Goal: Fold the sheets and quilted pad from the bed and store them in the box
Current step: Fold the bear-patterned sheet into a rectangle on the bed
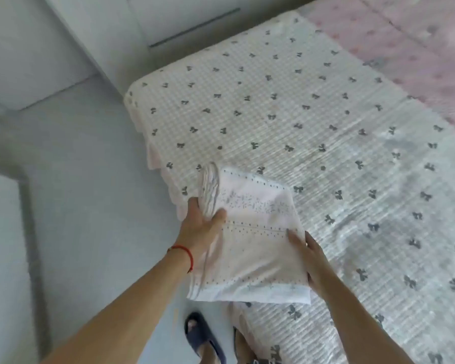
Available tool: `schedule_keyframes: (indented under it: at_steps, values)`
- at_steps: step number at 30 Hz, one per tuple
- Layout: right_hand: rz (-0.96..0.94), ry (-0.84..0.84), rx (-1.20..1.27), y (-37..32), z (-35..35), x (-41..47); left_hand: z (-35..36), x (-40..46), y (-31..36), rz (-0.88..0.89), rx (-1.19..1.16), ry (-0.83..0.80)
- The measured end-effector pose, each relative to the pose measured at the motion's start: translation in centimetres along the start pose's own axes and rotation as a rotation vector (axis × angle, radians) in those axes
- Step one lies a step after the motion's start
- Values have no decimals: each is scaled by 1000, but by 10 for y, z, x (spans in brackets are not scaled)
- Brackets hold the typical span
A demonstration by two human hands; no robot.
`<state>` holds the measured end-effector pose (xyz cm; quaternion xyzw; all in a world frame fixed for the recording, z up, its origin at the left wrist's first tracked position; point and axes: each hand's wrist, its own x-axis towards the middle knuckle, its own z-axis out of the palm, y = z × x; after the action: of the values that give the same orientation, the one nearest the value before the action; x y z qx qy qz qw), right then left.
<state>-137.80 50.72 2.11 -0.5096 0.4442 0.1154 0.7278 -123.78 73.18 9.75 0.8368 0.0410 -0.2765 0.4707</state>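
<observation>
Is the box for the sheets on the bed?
No, only the bow-print pad covers the bed, the left hand and right hand hold a folded sheet, and no box shows anywhere.

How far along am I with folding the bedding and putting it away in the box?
One folded sheet looks done; your left hand grips its thick folded edge and your right hand steadies the other side. The quilted pad with bows still lies spread on the bed, unfolded. No box is in view, so storing remains.
</observation>
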Motion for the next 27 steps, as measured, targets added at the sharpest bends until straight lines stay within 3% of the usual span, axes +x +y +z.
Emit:
schedule_keyframes:
  at_steps: [4, 8, 12, 16, 22, 27]
  values:
    - [-56, -287, -285, 10, 116, -58, -125, -110, -111, -285, -334, 305]
    - [-3, -524, -636, 45, 210, -93, -167, -231, -197, -387, -692, 598]
    - [-118, -755, -1115, 105, 317, -152, -168, -368, -274, -483, -1143, 931]
    - [-195, -964, -1326, 184, 392, -228, -144, -475, -335, -426, -1527, 1159]
    - [-236, -1002, -1437, 304, 447, -307, -118, -562, -417, -387, -1710, 1341]
    - [-215, -1055, -1550, 386, 472, -354, -121, -606, -476, -504, -1709, 1407]
